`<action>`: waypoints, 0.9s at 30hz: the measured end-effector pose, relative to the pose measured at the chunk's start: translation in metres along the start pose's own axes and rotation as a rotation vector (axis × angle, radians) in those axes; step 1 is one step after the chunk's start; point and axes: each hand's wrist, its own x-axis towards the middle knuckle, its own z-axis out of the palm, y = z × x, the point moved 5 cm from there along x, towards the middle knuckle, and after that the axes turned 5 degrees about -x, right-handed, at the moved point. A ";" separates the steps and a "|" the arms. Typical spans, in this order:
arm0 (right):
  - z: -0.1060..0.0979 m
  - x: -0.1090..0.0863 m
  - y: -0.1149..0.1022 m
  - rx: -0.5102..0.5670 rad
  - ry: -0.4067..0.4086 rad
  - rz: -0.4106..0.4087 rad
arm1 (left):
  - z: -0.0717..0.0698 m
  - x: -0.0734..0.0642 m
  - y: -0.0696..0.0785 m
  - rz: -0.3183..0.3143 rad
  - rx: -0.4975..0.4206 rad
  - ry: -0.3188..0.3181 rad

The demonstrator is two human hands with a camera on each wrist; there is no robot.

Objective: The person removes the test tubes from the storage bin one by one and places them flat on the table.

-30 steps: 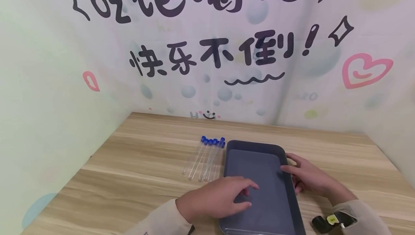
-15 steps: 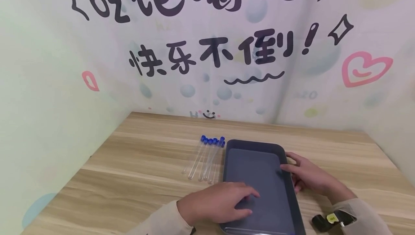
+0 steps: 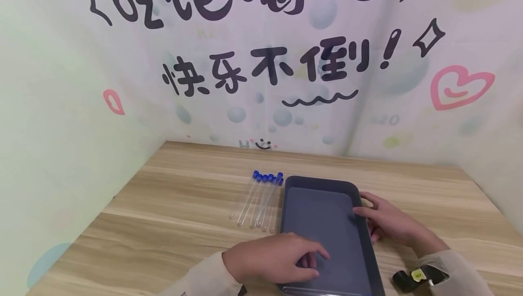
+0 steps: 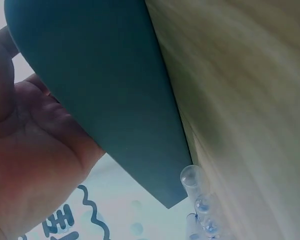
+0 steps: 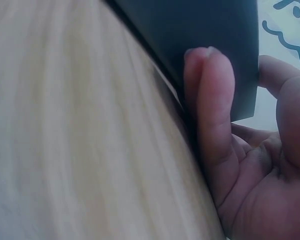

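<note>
A dark blue-grey tray (image 3: 323,214) lies lengthwise on the wooden table. My right hand (image 3: 388,221) holds its right side, thumb over the rim; in the right wrist view, fingers (image 5: 215,100) lie against the outer wall. Over the near left part of the tray is my left hand (image 3: 278,257), index finger and thumb apart, the other fingers loosely curled, holding nothing. At the near end inside the tray lies a clear tube (image 3: 318,292). Left of the tray, several clear test tubes (image 3: 257,205) with blue caps lie side by side, caps towards the back.
The wooden table (image 3: 163,223) runs back to a printed cloth (image 3: 229,123) with dark lettering, and pale walls stand on both sides. A black device with a yellow label (image 3: 418,275) sits at the right cuff.
My left hand has shifted slightly towards the near end of the tray, so more of the test tubes' lower ends shows. The right hand and the tray have stayed in place.
</note>
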 end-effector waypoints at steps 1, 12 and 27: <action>0.000 0.000 0.000 -0.001 0.001 0.003 | 0.000 0.000 0.000 0.003 -0.020 -0.008; 0.000 0.001 0.003 0.018 -0.004 0.004 | 0.002 -0.002 0.003 0.030 -0.030 -0.072; 0.001 0.000 -0.001 0.032 -0.024 -0.022 | 0.001 -0.005 0.004 0.025 0.011 -0.086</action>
